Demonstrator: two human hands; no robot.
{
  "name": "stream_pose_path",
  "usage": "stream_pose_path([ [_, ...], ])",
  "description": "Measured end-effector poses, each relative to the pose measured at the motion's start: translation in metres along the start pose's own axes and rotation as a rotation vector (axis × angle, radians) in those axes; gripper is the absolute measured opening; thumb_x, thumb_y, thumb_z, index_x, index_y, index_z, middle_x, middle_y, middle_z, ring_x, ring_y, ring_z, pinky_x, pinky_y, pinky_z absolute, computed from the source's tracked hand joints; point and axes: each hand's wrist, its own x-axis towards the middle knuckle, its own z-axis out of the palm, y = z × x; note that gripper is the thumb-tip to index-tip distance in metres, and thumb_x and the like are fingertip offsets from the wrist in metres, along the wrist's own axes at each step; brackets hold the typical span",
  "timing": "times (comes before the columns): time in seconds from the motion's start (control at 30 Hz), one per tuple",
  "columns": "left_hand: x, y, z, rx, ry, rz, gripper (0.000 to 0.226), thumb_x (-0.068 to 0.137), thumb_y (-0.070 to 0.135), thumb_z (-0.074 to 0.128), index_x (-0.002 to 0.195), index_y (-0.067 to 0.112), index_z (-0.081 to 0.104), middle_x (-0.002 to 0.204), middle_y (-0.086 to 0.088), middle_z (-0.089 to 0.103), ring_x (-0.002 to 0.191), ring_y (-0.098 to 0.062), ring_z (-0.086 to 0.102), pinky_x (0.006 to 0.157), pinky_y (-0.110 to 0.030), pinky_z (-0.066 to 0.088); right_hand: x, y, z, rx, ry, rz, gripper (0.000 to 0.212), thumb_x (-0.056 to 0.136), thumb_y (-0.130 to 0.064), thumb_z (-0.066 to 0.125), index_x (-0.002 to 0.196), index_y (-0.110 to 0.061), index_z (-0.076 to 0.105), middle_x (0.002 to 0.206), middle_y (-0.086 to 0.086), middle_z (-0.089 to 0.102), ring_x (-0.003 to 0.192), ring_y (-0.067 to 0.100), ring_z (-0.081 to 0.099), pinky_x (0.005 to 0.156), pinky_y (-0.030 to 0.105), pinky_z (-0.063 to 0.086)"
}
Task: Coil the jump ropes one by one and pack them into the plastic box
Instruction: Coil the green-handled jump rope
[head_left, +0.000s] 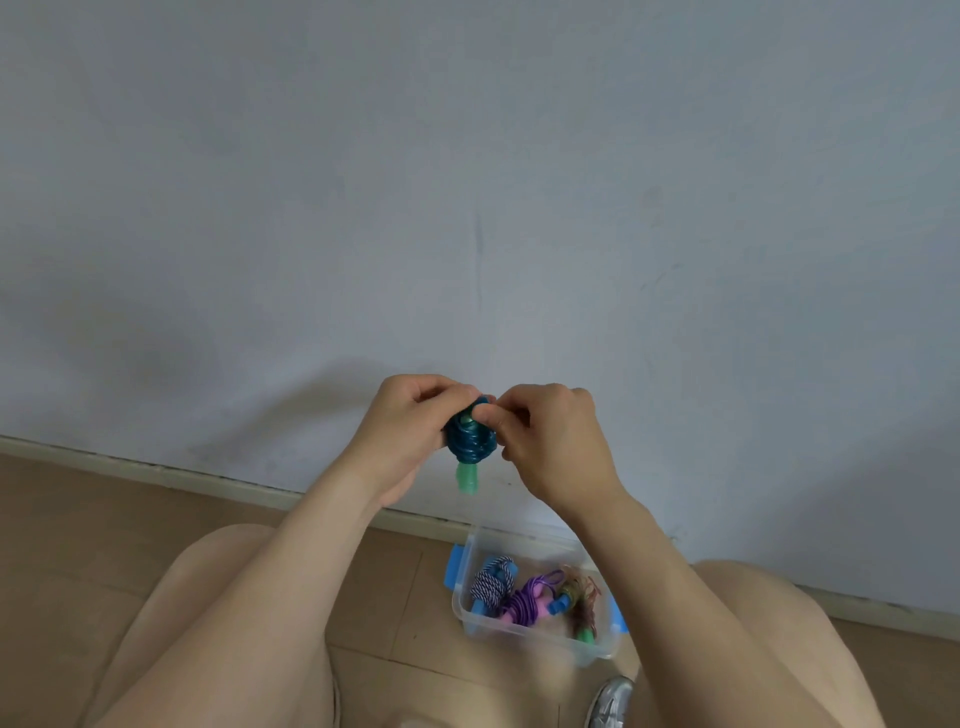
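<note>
I am gripping the dark teal coiled jump rope with green handles (470, 441) in my left hand (410, 431), my right hand (550, 441) pinching its end; three bundles are already lying in the clear plastic box with blue latches (545, 642) below.

A single head-worn wide-angle view looks forward and steeply down from above the person's own lap. Both forearms reach in from the bottom edge, close to the lens. The wall (467, 182) fills the upper frame; the floor (78, 545) and box (545, 636) lie farther below.
</note>
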Motion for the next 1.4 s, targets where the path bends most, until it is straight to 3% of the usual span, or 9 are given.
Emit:
stream_pose_path([
  [0.2, -0.002, 0.007, 0.003, -0.218, -0.039, -0.072, 0.016, 0.099, -0.002, 0.061, 0.102, -0.015, 0.069, 0.112, -0.027, 0.076, 0.112, -0.038, 0.073, 0.093, -0.041, 0.062, 0.004, 0.0, -0.013, 0.174, 0.064, 0.086, 0.031, 0.082, -0.046, 0.088, 0.073, -0.018, 0.077, 0.065, -0.005, 0.07, 0.056, 0.007, 0.058, 0.055, 0.019, 0.044],
  [0.4, 0.0, 0.006, 0.003, -0.25, -0.148, -0.066, 0.026, 0.104, 0.003, 0.057, 0.116, -0.018, 0.067, 0.112, -0.028, 0.072, 0.104, -0.032, 0.073, 0.09, -0.033, 0.06, -0.002, -0.002, -0.005, 0.371, -0.14, 0.116, 0.056, 0.081, -0.058, 0.084, 0.124, -0.032, 0.058, 0.117, -0.006, 0.063, 0.095, 0.018, 0.073, 0.076, 0.031, 0.061],
  [0.53, 0.002, 0.002, -0.006, -0.052, -0.148, -0.099, 0.025, 0.107, 0.017, 0.059, 0.113, 0.0, 0.076, 0.115, -0.017, 0.077, 0.113, -0.027, 0.072, 0.103, -0.042, 0.055, -0.002, 0.0, -0.007, 0.196, -0.121, -0.018, 0.028, 0.092, -0.043, 0.079, 0.112, -0.028, 0.067, 0.093, -0.012, 0.071, 0.083, 0.007, 0.067, 0.072, 0.02, 0.052],
  [0.63, 0.004, -0.001, -0.007, 0.005, -0.085, -0.124, 0.031, 0.111, 0.022, 0.053, 0.115, -0.001, 0.073, 0.117, -0.018, 0.077, 0.114, -0.033, 0.072, 0.103, -0.047, 0.058, -0.004, -0.002, -0.006, 0.118, -0.071, -0.02, 0.021, 0.09, -0.044, 0.073, 0.109, -0.037, 0.067, 0.09, -0.017, 0.072, 0.083, 0.007, 0.068, 0.074, 0.029, 0.057],
  [0.83, -0.002, 0.001, -0.004, 0.536, -0.041, 0.065, 0.039, 0.113, 0.035, 0.04, 0.095, 0.008, 0.062, 0.075, -0.002, 0.061, 0.066, -0.015, 0.058, 0.077, -0.041, 0.054, -0.005, -0.003, -0.002, -0.193, 0.039, 0.02, 0.034, 0.083, -0.056, 0.057, 0.113, -0.041, 0.064, 0.094, -0.019, 0.068, 0.086, 0.005, 0.062, 0.072, 0.03, 0.054],
  [0.97, -0.007, 0.004, 0.0, 0.226, -0.177, 0.012, 0.036, 0.114, 0.031, 0.039, 0.094, 0.007, 0.057, 0.078, -0.006, 0.041, 0.061, -0.016, 0.043, 0.072, -0.04, 0.052, -0.006, 0.008, -0.008, -0.132, -0.12, -0.118, 0.029, 0.096, -0.049, 0.052, 0.124, -0.044, 0.051, 0.088, -0.012, 0.06, 0.074, 0.009, 0.057, 0.065, 0.036, 0.052],
  [1.1, -0.009, 0.001, 0.011, -0.038, -0.163, -0.045, 0.029, 0.112, 0.024, 0.05, 0.11, 0.002, 0.067, 0.072, 0.002, 0.047, 0.056, -0.012, 0.035, 0.061, -0.032, 0.048, -0.004, 0.015, -0.006, -0.14, -0.081, -0.128, 0.013, 0.096, -0.049, 0.051, 0.104, -0.038, 0.052, 0.082, -0.011, 0.059, 0.073, 0.011, 0.057, 0.065, 0.041, 0.053],
  [1.2, -0.009, 0.002, 0.017, -0.118, -0.153, -0.157, 0.025, 0.107, 0.026, 0.056, 0.089, 0.012, 0.065, 0.072, 0.006, 0.051, 0.054, -0.014, 0.03, 0.058, -0.033, 0.046, -0.006, 0.017, -0.002, -0.223, -0.063, -0.122, 0.018, 0.095, -0.048, 0.053, 0.091, -0.033, 0.045, 0.076, -0.008, 0.056, 0.067, 0.018, 0.055, 0.057, 0.037, 0.047],
  [1.4, -0.002, -0.009, 0.013, 0.504, -0.025, -0.105, 0.034, 0.099, 0.031, 0.057, 0.092, 0.001, 0.071, 0.067, -0.002, 0.047, 0.056, -0.015, 0.051, 0.062, -0.04, 0.064, -0.009, 0.028, -0.007, -0.453, -0.287, -0.189, 0.016, 0.097, -0.05, 0.049, 0.097, -0.036, 0.041, 0.082, -0.008, 0.055, 0.07, 0.022, 0.055, 0.058, 0.033, 0.036],
])
